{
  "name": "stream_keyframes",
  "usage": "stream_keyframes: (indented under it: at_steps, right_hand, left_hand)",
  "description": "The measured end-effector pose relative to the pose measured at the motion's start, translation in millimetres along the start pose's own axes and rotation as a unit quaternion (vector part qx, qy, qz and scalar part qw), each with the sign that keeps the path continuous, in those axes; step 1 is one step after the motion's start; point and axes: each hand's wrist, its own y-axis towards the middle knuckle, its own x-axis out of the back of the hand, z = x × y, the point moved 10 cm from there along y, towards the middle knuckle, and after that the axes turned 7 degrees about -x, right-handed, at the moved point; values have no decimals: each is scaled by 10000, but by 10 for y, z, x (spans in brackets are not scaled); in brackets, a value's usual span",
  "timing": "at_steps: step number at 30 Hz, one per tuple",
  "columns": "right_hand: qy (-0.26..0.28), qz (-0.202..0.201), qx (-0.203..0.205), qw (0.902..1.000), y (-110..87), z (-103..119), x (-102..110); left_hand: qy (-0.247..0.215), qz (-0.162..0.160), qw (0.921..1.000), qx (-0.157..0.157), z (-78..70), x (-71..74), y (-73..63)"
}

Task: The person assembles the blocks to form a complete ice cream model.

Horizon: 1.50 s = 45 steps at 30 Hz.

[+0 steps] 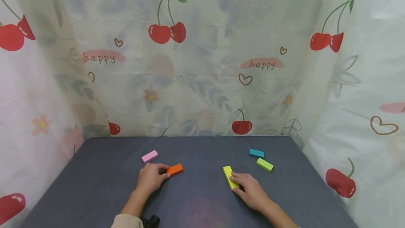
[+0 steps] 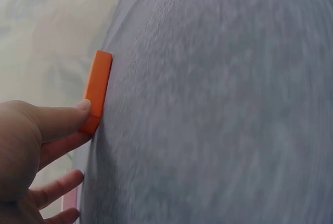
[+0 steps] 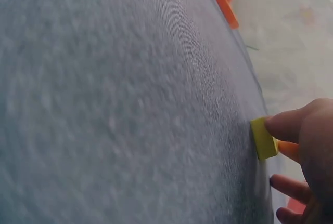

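Reading straight ahead of me now, off printed curtain point(image 1: 205, 45): lower-case "happy", brown, handwritten-looking letters, on left pink patch point(image 1: 102, 56), left of centre. And across to right of centre, there again, "happy", same brown lettering, on right pink patch point(image 1: 262, 63), sitting slightly lower in my view than first. Out at far right edge, cut-off pink patch point(image 1: 392, 108), sliver of dark stroke, too little for me to read.

Blocks point(image 1: 228, 174) on table point(image 1: 202, 154), curtain point(image 1: 205, 62) behind
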Motion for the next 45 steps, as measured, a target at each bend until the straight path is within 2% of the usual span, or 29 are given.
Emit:
stream_keyframes:
  at_steps: [6,15,28,37,45]
  right_hand:
    - [38,199,27,9998,-3,78,-56]
    - [1,244,208,9995,-24,219,-117]
    - [-218,336,395,9984,-38,421,-213]
    - [-198,519,258,9981,-24,490,-314]
    - [-278,506,377,9976,-29,613,-309]
  left_hand:
    - [19,13,9999,-110,-124,-77,20]
    - [45,-34,9993,-373,-300,-142,49]
    - [-67,28,9991,-409,-437,-242,65]
    - [-112,28,9990,-439,-504,-294,62]
    - [-74,87,9989,-457,-563,-334,80]
